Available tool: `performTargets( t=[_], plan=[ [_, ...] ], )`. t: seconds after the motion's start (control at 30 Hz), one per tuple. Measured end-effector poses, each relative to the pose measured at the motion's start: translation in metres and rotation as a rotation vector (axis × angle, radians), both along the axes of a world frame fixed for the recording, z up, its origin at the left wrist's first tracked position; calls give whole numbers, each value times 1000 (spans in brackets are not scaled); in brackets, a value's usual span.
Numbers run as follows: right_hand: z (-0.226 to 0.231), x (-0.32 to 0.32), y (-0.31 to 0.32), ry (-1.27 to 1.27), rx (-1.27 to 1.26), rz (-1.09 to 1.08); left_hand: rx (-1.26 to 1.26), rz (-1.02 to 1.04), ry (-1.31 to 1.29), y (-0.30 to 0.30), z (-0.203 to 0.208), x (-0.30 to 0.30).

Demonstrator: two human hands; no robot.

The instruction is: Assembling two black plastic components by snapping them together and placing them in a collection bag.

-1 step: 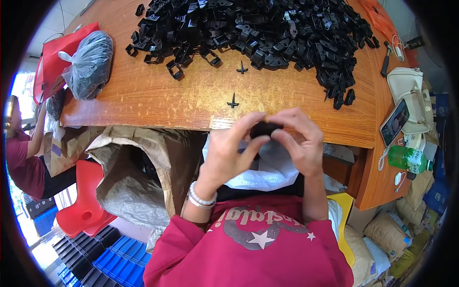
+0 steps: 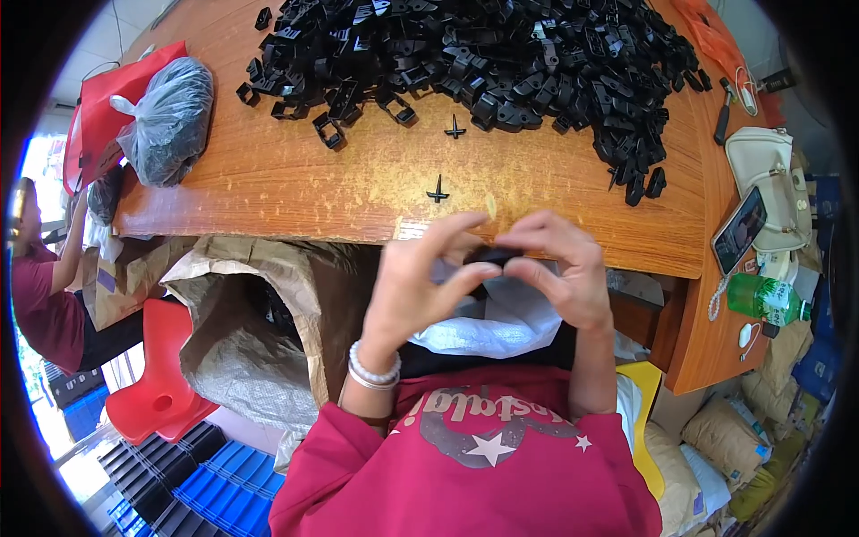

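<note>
Over the table's front edge, my left hand (image 2: pixel 410 291) and my right hand (image 2: pixel 568 273) face each other around a small black plastic part (image 2: pixel 497 257). Thumbs and fingers of both hands close on it from either side, and they hide most of its shape. Beneath them gapes a white sack (image 2: pixel 501 333) at my lap. Two small black cross-shaped pieces lie on the wooden table (image 2: pixel 555 170): a nearer piece (image 2: pixel 438 191) and a farther piece (image 2: pixel 455 128). Behind them spreads a large heap of black plastic parts (image 2: pixel 501 67).
A brown paper sack (image 2: pixel 309 309) stands open at left, beside a red chair (image 2: pixel 157 376). A tied plastic bag (image 2: pixel 170 125) sits at the table's left. On the right are a phone (image 2: pixel 738 230), a pale handbag (image 2: pixel 761 166) and a green bottle (image 2: pixel 761 298). Another person (image 2: pixel 45 295) is at far left.
Both hands have come down slightly with the black plastic part, and my left hand has shifted a little left. The things on the table look unmoved.
</note>
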State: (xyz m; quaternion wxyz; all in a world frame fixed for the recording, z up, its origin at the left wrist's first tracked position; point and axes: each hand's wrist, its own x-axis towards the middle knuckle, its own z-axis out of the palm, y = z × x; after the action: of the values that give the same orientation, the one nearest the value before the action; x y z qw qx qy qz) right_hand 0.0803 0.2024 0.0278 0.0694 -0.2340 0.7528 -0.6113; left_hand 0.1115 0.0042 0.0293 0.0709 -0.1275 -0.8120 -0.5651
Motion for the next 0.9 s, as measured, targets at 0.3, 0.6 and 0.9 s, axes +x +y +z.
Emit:
performTargets(
  t=[0.3,0.6,0.9],
  plan=[
    [-11,-9,-16,-24,201,-329,-469,227,71,-16,-35,-45],
    [-39,-26,37,588,978,-744,-618,131,367,9,-37,-89],
    [-35,44,35,481,359,-649,-443,-132,340,75,-45,-66]
  ],
)
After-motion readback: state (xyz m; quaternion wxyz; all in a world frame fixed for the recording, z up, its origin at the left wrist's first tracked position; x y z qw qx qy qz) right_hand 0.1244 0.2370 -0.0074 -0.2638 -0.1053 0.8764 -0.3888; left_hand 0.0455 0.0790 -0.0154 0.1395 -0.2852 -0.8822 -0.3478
